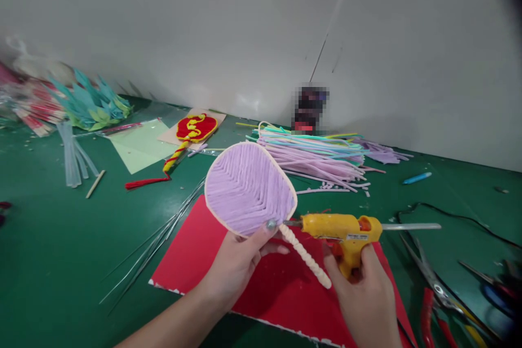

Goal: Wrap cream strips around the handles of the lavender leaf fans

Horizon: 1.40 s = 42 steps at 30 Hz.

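Note:
My left hand (pixel 248 255) pinches the lower edge of a lilac hand fan (pixel 248 187), thumb on its front. The fan has a cream rim and a twisted cream handle (pixel 308 258) that slants down to the right. My right hand (pixel 362 288) is wrapped round the grip of a yellow hot glue gun (pixel 342 228). Its metal nozzle points left, close to the spot where handle and rim meet; whether it touches cannot be told. A clear glue stick (pixel 411 227) sticks out of the gun's back end. Below both hands lies a red board (pixel 277 299).
Behind the fan lies a pile of pastel pipe cleaners (pixel 318 157). A red and yellow fan (pixel 197 128) rests on the back left. Thin wires (pixel 163 239) and glue sticks (pixel 73 157) lie left. Scissors (pixel 434 283) and a black cord (pixel 460 217) are at right.

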{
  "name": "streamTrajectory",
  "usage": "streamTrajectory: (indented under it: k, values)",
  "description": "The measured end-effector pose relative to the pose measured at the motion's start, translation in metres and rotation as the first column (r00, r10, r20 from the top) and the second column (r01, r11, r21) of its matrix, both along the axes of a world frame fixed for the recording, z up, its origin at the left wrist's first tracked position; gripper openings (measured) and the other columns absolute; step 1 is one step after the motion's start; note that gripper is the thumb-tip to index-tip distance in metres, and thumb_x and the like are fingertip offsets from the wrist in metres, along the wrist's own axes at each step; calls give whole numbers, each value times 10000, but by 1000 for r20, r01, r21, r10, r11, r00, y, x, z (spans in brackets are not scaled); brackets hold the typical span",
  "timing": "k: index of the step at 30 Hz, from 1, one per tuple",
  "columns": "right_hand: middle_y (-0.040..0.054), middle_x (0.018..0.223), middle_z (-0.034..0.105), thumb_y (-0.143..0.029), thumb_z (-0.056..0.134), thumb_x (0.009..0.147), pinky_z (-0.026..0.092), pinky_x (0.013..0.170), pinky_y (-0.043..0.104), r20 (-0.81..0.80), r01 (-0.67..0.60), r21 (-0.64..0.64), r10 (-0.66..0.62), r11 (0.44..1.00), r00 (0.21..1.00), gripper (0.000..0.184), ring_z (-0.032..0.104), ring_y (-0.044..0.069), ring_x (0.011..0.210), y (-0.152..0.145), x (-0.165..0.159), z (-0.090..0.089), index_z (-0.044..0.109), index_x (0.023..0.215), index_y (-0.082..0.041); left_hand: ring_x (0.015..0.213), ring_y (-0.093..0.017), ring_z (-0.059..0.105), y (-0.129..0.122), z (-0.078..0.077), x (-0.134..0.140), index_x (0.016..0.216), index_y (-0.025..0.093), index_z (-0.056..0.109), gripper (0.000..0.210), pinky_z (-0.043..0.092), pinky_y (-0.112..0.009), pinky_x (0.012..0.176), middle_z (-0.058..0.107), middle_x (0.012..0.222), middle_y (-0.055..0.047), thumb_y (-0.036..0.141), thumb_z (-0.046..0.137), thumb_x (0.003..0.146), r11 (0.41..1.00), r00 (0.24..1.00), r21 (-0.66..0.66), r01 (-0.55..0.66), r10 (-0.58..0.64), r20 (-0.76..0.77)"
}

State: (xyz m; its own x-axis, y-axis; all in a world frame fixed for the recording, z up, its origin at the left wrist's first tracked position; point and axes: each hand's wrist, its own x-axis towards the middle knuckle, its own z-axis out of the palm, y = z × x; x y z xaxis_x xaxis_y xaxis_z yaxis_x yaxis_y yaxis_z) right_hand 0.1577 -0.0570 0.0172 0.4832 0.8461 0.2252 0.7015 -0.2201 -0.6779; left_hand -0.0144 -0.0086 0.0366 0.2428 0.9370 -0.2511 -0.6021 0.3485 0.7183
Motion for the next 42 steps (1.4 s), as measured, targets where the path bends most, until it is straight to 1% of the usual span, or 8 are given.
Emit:
streamTrajectory:
  k: [8,12,15,20,26,36,39,42]
  values:
    - [-5,591,499,-466,578,680,388,466,253,-12,9,16,-8,1000,1000,287,453,139,500,0,-2,1,482,717,-199,688,-103,563,0,0,-2,951,181,650,243,533,-211,586,622,798,-21,193,651,709,1000,1000,-10,0,0,6]
    - [-10,580,509,-464,584,675,382,448,240,-72,25,16,-23,1000,997,287,444,129,482,-1,-4,5,492,720,-196,737,-128,581,0,2,-1,934,173,654,230,541,-227,600,638,842,-36,204,651,706,1000,999,3,-20,20,-28]
    - [-16,579,508,-466,579,678,382,450,236,-82,37,-25,-39,999,996,285,446,127,482,-1,-5,6,498,731,-198,771,-152,592,0,2,-1,904,159,660,219,544,-239,609,649,864,-49,233,657,698,999,996,7,-42,43,-73]
    - [-16,581,502,-472,576,686,392,474,249,-73,2,-23,-4,1000,997,288,463,136,496,0,-5,5,479,718,-203,810,-174,595,-2,1,-1,875,155,663,202,549,-257,621,652,900,-54,249,658,696,999,991,24,-32,35,-130]
    - [-2,597,505,-460,583,681,394,463,250,-41,-23,10,24,1000,999,280,471,143,506,0,-3,4,485,711,-200,814,-183,597,-2,0,-2,877,148,662,204,554,-278,642,655,868,-60,250,651,701,999,991,25,-28,31,-127]
    - [15,626,534,-441,588,666,408,469,253,14,-28,-3,28,1000,1000,265,498,153,526,0,4,-2,498,718,-197,722,-144,607,0,1,-1,834,146,668,164,531,-217,590,654,787,-41,224,665,689,1000,999,-11,-2,1,-48]
    - [-3,582,521,-443,604,653,389,446,248,-67,8,-48,-11,999,998,273,469,140,489,1,0,3,504,719,-198,738,-147,611,1,2,-1,834,145,668,162,533,-219,598,655,797,-44,223,663,693,1000,999,-10,2,-2,-41]
    - [-19,567,527,-444,635,632,408,457,246,-336,-7,-85,-22,996,942,309,479,131,482,4,-3,10,510,753,-188,722,-136,609,1,4,-1,834,154,670,148,529,-216,605,658,798,-38,217,655,701,1000,998,0,18,-18,-52]
